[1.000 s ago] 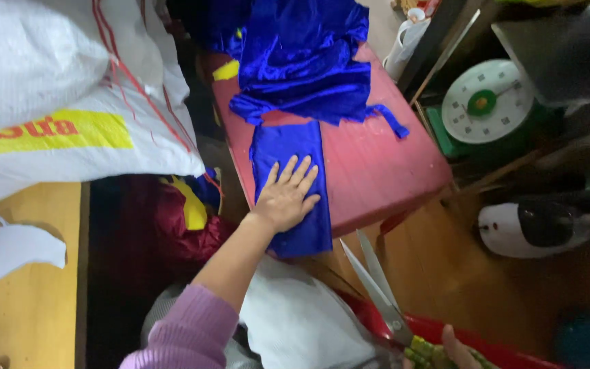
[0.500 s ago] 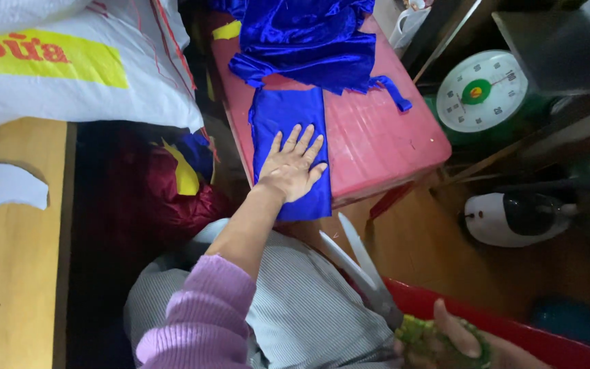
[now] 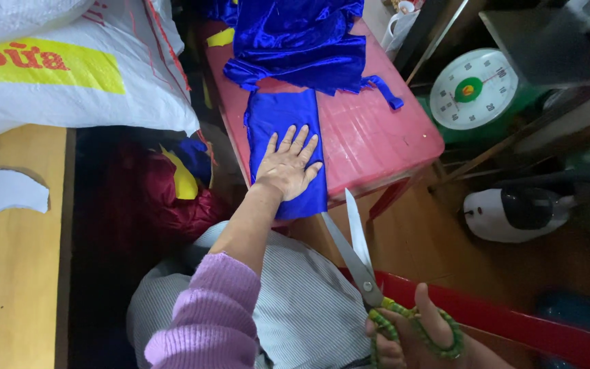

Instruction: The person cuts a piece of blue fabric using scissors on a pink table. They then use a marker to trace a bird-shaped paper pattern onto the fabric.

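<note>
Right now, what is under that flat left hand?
The left hand lies flat on a strip of blue cloth, which lies on a red stool. The cloth's near end hangs over the stool's edge. The cloth beneath the palm is covered.

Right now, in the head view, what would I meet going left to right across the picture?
Pale wooden tabletop → white woven sack with a yellow panel → left hand flat on the shiny blue satin strip → large steel scissors in the right hand → round white dial scale → white and black appliance.
</note>
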